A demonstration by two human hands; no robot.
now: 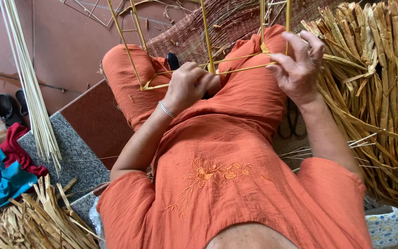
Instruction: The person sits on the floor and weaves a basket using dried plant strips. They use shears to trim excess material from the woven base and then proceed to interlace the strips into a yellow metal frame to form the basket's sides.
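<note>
A yellow wire frame (208, 69) rests across the lap of a seated person in orange clothing, its thin rods rising out of the top of the picture and its lower rail running level over both knees. The left hand (187, 85), a silver bangle (166, 109) at the wrist, is closed in a loose fist against the rail near its middle upright; whether it pinches a strand there cannot be told. The right hand (298, 62) grips the rail's right corner, fingers curled over the joint and thumb pressed beneath, with a pale dried leaf strip (346, 60) leading away from it toward the heaped bundle of dried leaves (374, 92) on the right.

The frame looks light and springy, so a hard pull at that corner could, by this reading, twist the rail or tip the whole frame off the knees. The strip appears brittle; a sharp bend at the joint may split it or let a wrap slacken.

A woven mat (194, 32) lies under the legs. Scissors (291, 122) sit close by the right forearm, where an elbow might knock them. A sheaf of pale sticks (31, 87) leans at the left above a grey stone step (72, 152), with more dried leaves (33, 221), red and blue cloth (5, 170) and black sandals (8, 108) beyond.
</note>
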